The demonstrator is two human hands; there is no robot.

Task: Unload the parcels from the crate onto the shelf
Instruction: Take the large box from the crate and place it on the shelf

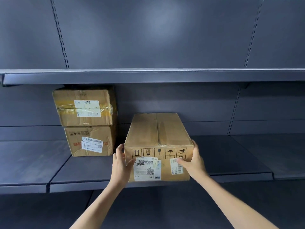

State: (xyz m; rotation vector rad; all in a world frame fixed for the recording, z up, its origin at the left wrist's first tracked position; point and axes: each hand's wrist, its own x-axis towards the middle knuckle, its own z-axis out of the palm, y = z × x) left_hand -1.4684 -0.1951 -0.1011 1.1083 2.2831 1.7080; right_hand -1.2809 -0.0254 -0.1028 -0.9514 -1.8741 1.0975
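The long cardboard box [158, 146] lies flat on the middle shelf [231, 156], its short labelled end facing out and level with the shelf's front edge, its length running back toward the rear panel. A white shipping label [147, 168] and a smaller barcode sticker [177, 166] cover the lower part of that near face, under a row of printed handling symbols, among them the upright arrows, a glass and an umbrella.

The left hand [121, 164] holds the box's near left corner, thumb on the front face and fingers round the side. The right hand [192, 160] does the same at the near right corner, thumb over the barcode sticker. Both grips are closed on the box.

The cardboard looks stiff and clean, with a taped seam along the top, so it should keep its shape under side pressure. The glass mark suggests fragile contents; sliding it seems safer than dropping it. Its size hints at moderate weight, and a two-handed hold at the near corners or under the bottom edge suits it best.

Just to the left, apart from it, two more worn boxes sit stacked: a taped upper box [85, 107] on a lower box [90, 140]. The upper shelf [148, 76] hangs above. The crate is not in view.
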